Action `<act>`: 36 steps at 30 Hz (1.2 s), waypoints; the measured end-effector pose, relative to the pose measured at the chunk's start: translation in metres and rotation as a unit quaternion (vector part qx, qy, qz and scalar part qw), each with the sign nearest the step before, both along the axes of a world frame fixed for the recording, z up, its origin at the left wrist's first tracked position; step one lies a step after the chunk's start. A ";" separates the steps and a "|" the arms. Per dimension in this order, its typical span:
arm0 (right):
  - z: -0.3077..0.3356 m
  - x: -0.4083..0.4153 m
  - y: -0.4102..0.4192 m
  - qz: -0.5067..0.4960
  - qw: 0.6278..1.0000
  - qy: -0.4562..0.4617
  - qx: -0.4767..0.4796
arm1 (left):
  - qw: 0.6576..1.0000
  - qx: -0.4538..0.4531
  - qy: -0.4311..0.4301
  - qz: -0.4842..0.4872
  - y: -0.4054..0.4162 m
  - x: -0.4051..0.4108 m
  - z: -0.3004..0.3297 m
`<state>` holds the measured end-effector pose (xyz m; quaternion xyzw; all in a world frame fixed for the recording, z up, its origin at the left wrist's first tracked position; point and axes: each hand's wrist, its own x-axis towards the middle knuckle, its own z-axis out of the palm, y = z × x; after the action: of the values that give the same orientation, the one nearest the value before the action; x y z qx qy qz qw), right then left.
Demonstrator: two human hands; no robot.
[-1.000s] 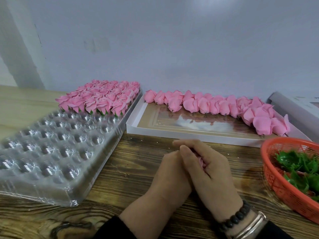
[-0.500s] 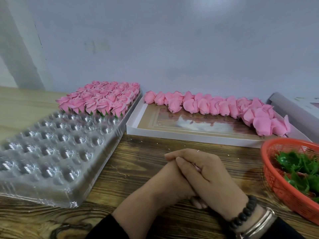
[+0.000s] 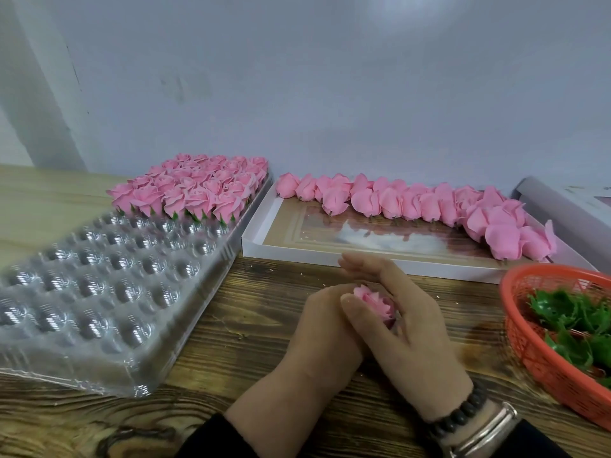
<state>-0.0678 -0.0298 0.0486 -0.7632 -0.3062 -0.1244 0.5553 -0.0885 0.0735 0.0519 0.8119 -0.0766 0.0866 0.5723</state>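
At the near middle of the wooden tabletop (image 3: 251,328), I saw the two hands pressed together around a single pink rose (image 3: 375,305). The right grip (image 3: 408,328) cradled the rose, with the thumb curled across its near side and the fingers (image 3: 367,269) reaching forward past it. The left grip (image 3: 325,328) was pressed against that thumb with its back to the camera. That back hid its own fingers and the rose's lower part, so I could not tell whether it grasped anything. Just beyond the right fingertips ran the near rim of a shallow white box (image 3: 297,256). A row of pink buds (image 3: 413,201) lay along its far edge and curved down its right side. To the left, well apart from the hands, sat a clear plastic tray (image 3: 99,292) of round cups. Its far rows were filled with finished roses (image 3: 198,190) showing green bases, and its nearer cups were bare. To the right stood an orange basket (image 3: 529,345) holding green leaf pieces (image 3: 575,320), near the right wrist but not touching it. That wrist wore a dark bead bracelet (image 3: 461,414) and a silver bangle (image 3: 489,433). Behind the basket lay a pale box (image 3: 562,200), cut off by the frame.
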 end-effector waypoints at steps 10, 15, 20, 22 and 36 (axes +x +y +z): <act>-0.001 0.004 0.003 0.001 0.997 -0.003 -0.081 | 0.998 -0.032 0.000 -0.054 -0.008 -0.003 0.005; 0.002 0.004 -0.001 0.036 0.992 0.007 -0.117 | 0.995 0.065 0.028 -0.066 -0.007 -0.001 0.005; 0.002 0.003 -0.003 0.053 0.993 -0.013 -0.100 | 0.998 0.035 0.032 -0.037 -0.001 -0.005 0.003; 0.001 0.003 -0.002 0.051 0.996 -0.011 -0.072 | 0.999 0.017 0.021 -0.040 0.000 -0.003 0.003; -0.003 0.000 0.004 -0.037 0.999 -0.031 -0.011 | 0.999 -0.027 -0.043 -0.016 -0.010 0.000 0.000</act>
<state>-0.0674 -0.0254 0.0461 -0.7759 -0.2962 -0.1655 0.5318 -0.0890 0.0634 0.0523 0.7905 -0.1120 0.1144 0.5912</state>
